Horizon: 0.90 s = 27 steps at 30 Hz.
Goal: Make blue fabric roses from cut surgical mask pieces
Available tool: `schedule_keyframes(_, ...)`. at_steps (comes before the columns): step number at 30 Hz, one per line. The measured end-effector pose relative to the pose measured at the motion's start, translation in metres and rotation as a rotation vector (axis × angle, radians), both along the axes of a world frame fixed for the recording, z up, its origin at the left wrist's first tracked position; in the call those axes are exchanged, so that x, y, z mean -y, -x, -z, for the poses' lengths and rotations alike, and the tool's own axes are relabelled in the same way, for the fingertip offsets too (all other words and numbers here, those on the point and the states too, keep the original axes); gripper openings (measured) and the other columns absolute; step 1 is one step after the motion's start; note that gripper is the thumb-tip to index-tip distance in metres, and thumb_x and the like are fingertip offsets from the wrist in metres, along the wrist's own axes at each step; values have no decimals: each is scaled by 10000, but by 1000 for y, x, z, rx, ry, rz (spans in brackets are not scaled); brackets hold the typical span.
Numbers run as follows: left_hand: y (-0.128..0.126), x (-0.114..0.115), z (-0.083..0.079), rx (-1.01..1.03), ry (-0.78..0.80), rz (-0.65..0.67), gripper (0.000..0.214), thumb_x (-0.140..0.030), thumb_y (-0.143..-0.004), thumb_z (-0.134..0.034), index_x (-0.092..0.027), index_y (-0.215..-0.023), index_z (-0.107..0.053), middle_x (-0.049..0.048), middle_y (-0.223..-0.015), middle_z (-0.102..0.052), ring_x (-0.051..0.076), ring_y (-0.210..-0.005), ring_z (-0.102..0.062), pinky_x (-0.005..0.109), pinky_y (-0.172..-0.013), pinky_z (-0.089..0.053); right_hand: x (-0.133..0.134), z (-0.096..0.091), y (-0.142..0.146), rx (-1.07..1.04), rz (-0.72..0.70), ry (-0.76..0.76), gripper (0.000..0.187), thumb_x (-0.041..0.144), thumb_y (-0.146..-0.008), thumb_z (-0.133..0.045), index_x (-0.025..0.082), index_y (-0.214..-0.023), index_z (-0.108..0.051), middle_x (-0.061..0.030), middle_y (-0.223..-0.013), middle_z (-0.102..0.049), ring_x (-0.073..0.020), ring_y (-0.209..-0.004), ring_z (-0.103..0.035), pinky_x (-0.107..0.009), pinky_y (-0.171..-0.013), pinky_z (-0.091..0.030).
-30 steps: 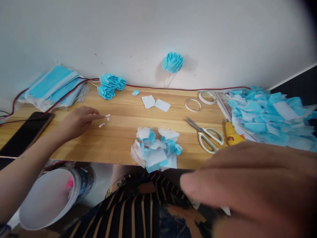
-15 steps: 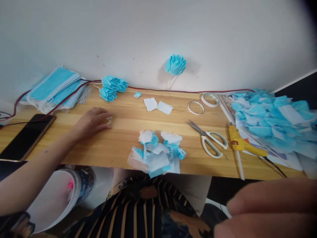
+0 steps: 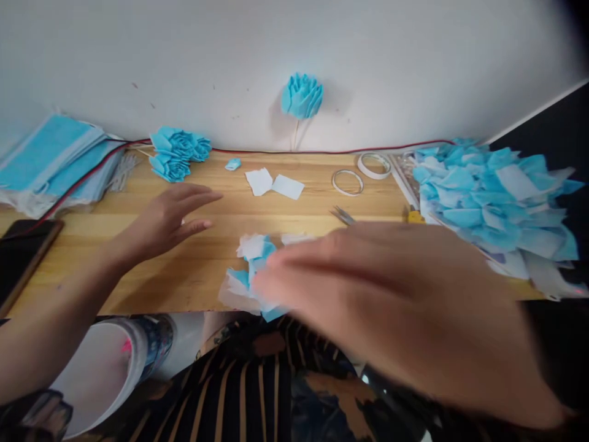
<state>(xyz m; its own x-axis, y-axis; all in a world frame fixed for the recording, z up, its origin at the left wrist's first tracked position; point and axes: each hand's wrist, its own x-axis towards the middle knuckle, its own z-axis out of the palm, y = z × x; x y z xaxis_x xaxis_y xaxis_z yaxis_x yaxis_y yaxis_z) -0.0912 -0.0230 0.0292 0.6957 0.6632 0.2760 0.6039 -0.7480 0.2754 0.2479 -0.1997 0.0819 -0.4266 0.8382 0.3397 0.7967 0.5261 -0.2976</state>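
Observation:
My left hand (image 3: 168, 221) hovers over the left part of the wooden table, thumb and fingers apart and nothing gripped. A tiny white bit shows beside its thumb. Large and blurred in the foreground, my right hand (image 3: 368, 288) reaches across a loose pile of blue and white fabric scraps (image 3: 255, 247) at the table's front edge. Its fingertips are smeared, so touching or holding cannot be told. It covers part of the pile and most of the scissors (image 3: 343, 215). Two white pieces (image 3: 288, 186) and a small rolled blue piece (image 3: 233, 164) lie farther back.
Blue fabric flowers (image 3: 177, 150) and stacked face masks (image 3: 50, 156) lie back left, a phone (image 3: 27, 258) nearer. One flower (image 3: 302, 96) leans on the wall. Tape rolls (image 3: 348, 182), a mostly hidden yellow glue gun (image 3: 416, 216) and heaped blue petals (image 3: 497, 196) are right. A bucket (image 3: 133, 362) stands below.
My right hand has swung from the lower right corner to over the scrap pile. My left hand has lifted and spread its fingers. The view has shifted slightly, so table items appear farther left.

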Motion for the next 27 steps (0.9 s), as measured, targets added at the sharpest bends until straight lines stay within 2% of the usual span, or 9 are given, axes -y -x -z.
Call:
schedule_keyframes(2, -9, 10, -3, 6, 36, 67, 541, -568, -993, -492, -267, -1438, -563, 119, -1426, -609, 318, -1310, -568, 494, -1124, -445, -23, -28, -3, 49, -92, 22, 323, 232, -991, -554, 389, -1238, -691, 72, -1104, -796, -205, -982, -760, -317, -765, -596)
schedule_keyframes(4, -14, 16, -6, -1, 81, 93, 569, -599, -989, -476, -269, -1445, -561, 118, -1450, -599, 323, -1326, -560, 503, -1129, -439, -38, -36, -12, -3, -78, -31, 313, 208, -1018, -513, 318, -1260, -677, 28, -1101, -799, -181, -960, -762, -300, -810, -591)
schedule_keyframes(6, -19, 15, -7, 5, 117, 57, 560, -599, -993, -462, -266, -1427, -581, 116, -1432, -617, 314, -1303, -579, 499, -1106, -459, -46, -27, -25, -37, -19, -26, 297, 201, -1011, -526, 292, -1251, -675, 5, -1085, -803, -183, -946, -766, -304, -811, -591)
schedule_keyframes(9, -34, 2, -3, 84, 108, -15, 490, -545, -999, -478, -231, -1325, -665, 117, -1315, -694, 290, -1215, -634, 465, -1054, -499, -61, -1, -38, -115, 73, -5, 293, 201, -994, -544, 278, -1242, -679, -13, -1088, -802, -188, -940, -767, -310, -801, -590)
schedule_keyframes(13, -68, -25, 13, 147, 62, -13, 393, -450, -974, -520, -188, -1161, -747, 126, -1163, -759, 283, -1096, -690, 439, -979, -537, -105, 26, -34, -158, 139, 54, 317, 203, -982, -526, 244, -1254, -682, -47, -1144, -788, -219, -1002, -750, -331, -797, -566)
schedule_keyframes(16, -90, -46, 27, 79, -1, -45, 335, -354, -950, -523, -177, -1101, -764, 128, -1157, -767, 290, -1081, -697, 439, -947, -544, -145, 38, -22, -44, 188, 144, 329, 167, -972, -504, 200, -1233, -702, -83, -1184, -774, -251, -1054, -729, -352, -834, -541)
schedule_keyframes(19, -103, -62, 37, 12, -42, -69, 337, -279, -931, -499, -160, -1115, -755, 127, -1168, -763, 277, -1082, -690, 431, -952, -543, -172, 46, -10, 156, 214, 229, 346, 157, -984, -471, 165, -1238, -706, -128, -1259, -739, -292, -1157, -685, -384, -913, -512)
schedule_keyframes(22, -107, -70, 42, -8, -50, -64, 336, -243, -925, -488, -155, -1121, -747, 133, -1200, -743, 270, -1123, -665, 437, -994, -525, -184, 52, -2, 300, 192, 262, 352, 147, -981, -463, 155, -1239, -702, -141, -1293, -713, -315, -1204, -646, -394, -933, -497)
schedule_keyframes(27, -104, -67, 46, -22, -39, -14, 306, -284, -947, -500, -161, -1039, -765, 146, -1160, -739, 292, -1098, -668, 455, -989, -518, -189, 60, -7, 404, 205, 213, 350, 134, -987, -430, 154, -1191, -713, -135, -1273, -713, -324, -1182, -627, -402, -938, -482)
